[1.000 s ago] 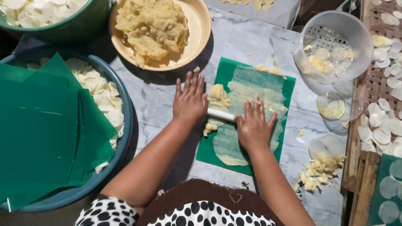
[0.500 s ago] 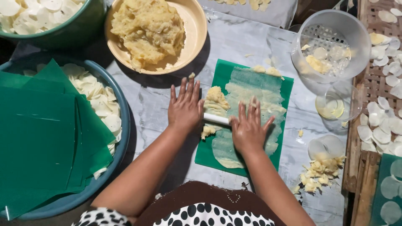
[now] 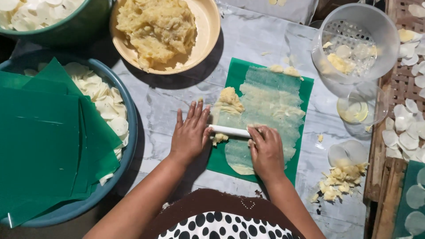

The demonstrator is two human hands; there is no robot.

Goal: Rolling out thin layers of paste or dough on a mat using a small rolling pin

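Note:
A thin white rolling rod [image 3: 229, 130] lies across a green plastic sheet [image 3: 234, 71] spread with a flattened layer of pale yellow dough [image 3: 270, 106]. My left hand [image 3: 190, 135] rests palm down on the rod's left end, fingers stretched forward. My right hand [image 3: 266, 150] presses on the rod's right part over the dough. A lump of excess dough [image 3: 230, 99] sits at the sheet's left edge, and a small bit [image 3: 218, 139] lies under the rod.
A tan bowl [image 3: 210, 26] of mashed dough stands at the back. A blue basin [image 3: 128, 146] at left holds white round slices and stacked green sheets [image 3: 40, 141]. A clear strainer container [image 3: 354, 40], small glass dish [image 3: 361, 110], dough scraps [image 3: 338, 177] and a wooden rack [image 3: 398, 84] of discs lie right.
Both hands and the rod have shifted slightly toward me along the sheet, and the flattened dough now shows further ahead of them.

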